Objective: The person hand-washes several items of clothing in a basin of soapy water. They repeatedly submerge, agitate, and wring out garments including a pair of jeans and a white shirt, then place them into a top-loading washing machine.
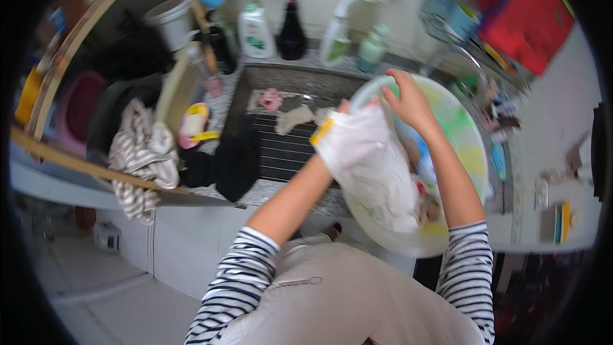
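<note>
A white cloth with a yellow edge patch (361, 139) lies over my left hand (345, 106), whose fingertips show at the basin's left rim; the cloth hides the rest of the hand, so its grip is unclear. Its lower part hangs into a large round plastic basin (471, 139). Above the basin's upper part, my right hand (407, 98) has its thumb and fingers apart, with nothing seen between them. Blue, white and brown cloth items lie in the basin. Left of it, a beige sock-like cloth (293, 120) and a small pink item (271, 99) rest in the sink (249, 76).
Several pump and squeeze bottles (256, 31) line the sink's back ledge. At the left are a soap dish (184, 139), dark cloths (237, 165), a striped cloth (139, 148) and a wood-edged frame (96, 159). A curved metal faucet (471, 55) stands behind the basin.
</note>
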Tool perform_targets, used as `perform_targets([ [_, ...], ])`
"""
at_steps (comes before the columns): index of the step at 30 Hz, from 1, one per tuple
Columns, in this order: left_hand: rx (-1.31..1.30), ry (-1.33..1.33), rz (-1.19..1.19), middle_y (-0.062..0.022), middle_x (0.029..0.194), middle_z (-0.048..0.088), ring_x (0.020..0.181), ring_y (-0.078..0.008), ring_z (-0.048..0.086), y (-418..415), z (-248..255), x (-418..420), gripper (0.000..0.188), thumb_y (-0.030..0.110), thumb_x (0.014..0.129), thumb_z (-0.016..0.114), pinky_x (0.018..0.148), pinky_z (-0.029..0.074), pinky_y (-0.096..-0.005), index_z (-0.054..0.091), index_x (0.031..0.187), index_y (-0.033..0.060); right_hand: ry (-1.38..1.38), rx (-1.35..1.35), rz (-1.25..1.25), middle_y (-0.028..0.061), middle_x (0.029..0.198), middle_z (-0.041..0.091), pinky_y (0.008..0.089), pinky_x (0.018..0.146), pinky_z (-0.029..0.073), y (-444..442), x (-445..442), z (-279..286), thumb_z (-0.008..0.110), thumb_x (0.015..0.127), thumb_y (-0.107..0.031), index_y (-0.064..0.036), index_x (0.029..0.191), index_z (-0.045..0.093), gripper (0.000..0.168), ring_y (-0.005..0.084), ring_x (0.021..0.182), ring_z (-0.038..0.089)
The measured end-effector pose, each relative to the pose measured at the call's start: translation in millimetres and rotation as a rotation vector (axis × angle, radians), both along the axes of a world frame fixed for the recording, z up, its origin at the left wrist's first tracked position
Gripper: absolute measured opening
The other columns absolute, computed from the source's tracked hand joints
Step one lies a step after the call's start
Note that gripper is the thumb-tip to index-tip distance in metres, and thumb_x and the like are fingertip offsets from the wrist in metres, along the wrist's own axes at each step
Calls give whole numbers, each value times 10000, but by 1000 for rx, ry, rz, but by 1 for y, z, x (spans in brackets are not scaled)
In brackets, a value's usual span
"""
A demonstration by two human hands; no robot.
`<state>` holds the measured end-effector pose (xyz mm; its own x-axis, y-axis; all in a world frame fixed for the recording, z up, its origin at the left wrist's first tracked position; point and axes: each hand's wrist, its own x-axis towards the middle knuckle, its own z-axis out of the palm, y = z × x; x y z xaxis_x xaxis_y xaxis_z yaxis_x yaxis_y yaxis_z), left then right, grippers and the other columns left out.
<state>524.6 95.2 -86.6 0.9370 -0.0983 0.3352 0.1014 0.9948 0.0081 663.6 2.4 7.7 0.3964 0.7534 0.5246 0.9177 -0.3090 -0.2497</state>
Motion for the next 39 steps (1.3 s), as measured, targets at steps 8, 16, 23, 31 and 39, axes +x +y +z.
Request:
perform_targets([
  [8,-123,112,37,-6,828,481,728,-130,461,-18,-10,23,503,518,923,368,663,416,-281,410,1272,158,82,-510,659,155,1060,584,410,837,464,236,-201,-30,578,769,-172,-40,1114,511,376,320,1012,552],
  [16,133,449,-43,-25,864,493,759,-135,469,-35,-142,-94,485,520,915,386,674,411,-283,451,1217,146,-122,-476,530,128,1018,563,400,748,466,360,-309,-136,674,681,-276,-64,1098,498,499,276,949,560],
  [23,162,527,-97,-51,936,511,833,-150,487,-28,-165,-127,498,531,905,399,732,420,-305,466,1189,129,-141,-475,295,97,1029,563,440,732,421,385,-318,-175,679,681,-250,-94,1040,541,416,259,954,550],
  [31,56,156,40,-81,1017,532,918,-167,509,-32,-83,8,514,544,893,413,799,430,-329,483,1157,109,301,-408,660,184,1005,523,443,796,443,318,-265,-30,663,629,-99,-152,1069,535,461,376,971,528],
  [39,49,173,-16,-175,1331,373,1233,-275,366,-3,3,29,723,617,872,260,1047,275,-402,327,1339,70,148,82,35,142,963,538,384,820,440,24,-78,40,669,636,-110,-103,1071,574,445,323,948,529],
])
